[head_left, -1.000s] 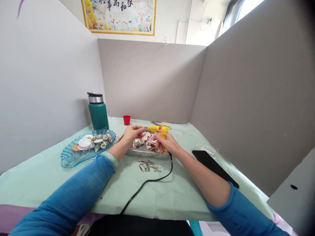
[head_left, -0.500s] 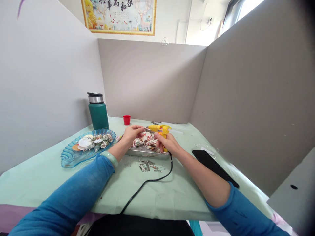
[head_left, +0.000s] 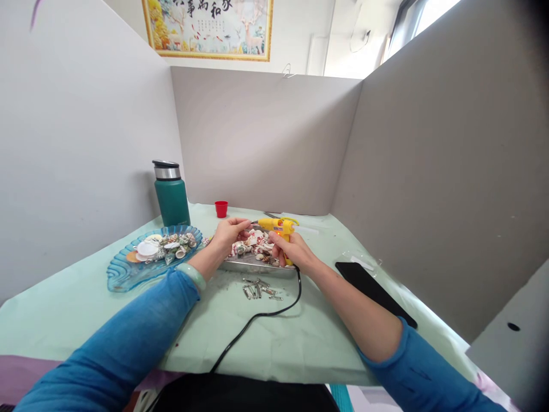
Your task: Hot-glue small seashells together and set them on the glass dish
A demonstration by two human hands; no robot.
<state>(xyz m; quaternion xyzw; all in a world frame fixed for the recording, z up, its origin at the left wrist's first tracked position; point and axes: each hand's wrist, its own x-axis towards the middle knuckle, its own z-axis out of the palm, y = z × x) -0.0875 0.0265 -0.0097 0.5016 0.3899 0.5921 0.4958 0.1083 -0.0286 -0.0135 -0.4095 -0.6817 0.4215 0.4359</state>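
Grip clamped on the glue gun (head_left: 275, 225), the right hand (head_left: 295, 252) pointed its nozzle (head_left: 255, 223) at the left hand (head_left: 225, 236), whose fingertips met, perhaps on something small. Shells (head_left: 257, 243) lay in the tray (head_left: 261, 268); pins (head_left: 258, 290) sat loose on the bench (head_left: 326, 349), none visibly joined.

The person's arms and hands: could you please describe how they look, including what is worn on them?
Both arms wear blue sleeves; the right one has dark marks. A pale green bangle circles the left wrist. The left hand and right hand are bare.
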